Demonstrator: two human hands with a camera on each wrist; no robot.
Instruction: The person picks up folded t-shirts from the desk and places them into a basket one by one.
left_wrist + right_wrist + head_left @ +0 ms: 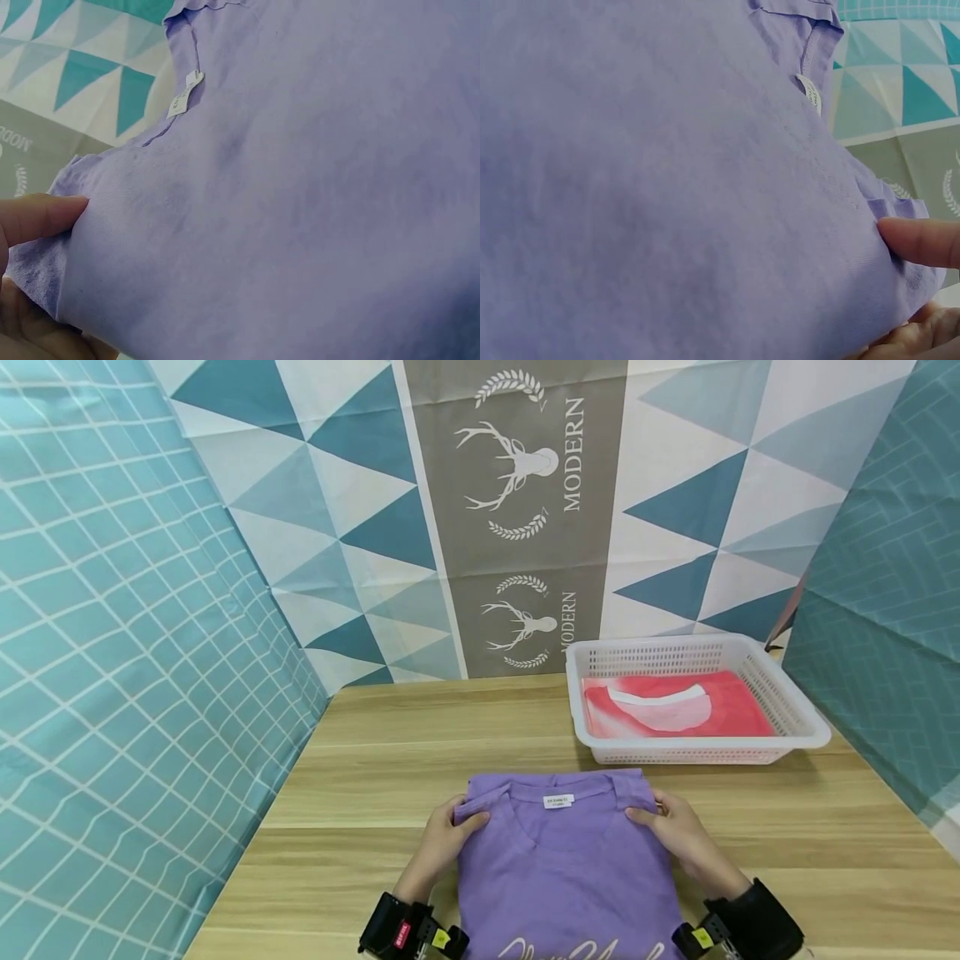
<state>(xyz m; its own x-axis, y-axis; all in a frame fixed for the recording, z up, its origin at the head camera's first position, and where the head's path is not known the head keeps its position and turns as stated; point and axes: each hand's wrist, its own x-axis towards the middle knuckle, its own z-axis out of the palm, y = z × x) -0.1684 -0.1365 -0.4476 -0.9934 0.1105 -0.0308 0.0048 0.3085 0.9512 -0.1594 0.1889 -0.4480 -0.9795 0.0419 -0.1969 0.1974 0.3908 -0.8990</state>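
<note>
A purple T-shirt (566, 868) with pale script lettering lies at the near middle of the wooden table, its sides folded in and its neckline toward the back. Inside the collar shows a white label (558, 801). My left hand (444, 835) pinches the shirt's left shoulder, thumb on top and fingers beneath. At the opposite shoulder my right hand (682, 831) pinches the fabric in the same way. Both wrist views are mostly filled by purple cloth, with the left thumb (45, 217) and the right thumb (922, 240) pressing on its edges. The shirt's lower part is out of frame.
Behind the shirt to the right stands a white plastic basket (697, 743) holding a folded red and white garment (738, 706). The wooden table (360, 810) meets a patterned cloth backdrop (517, 527) at its far edge. A teal checked curtain (135, 652) hangs on the left.
</note>
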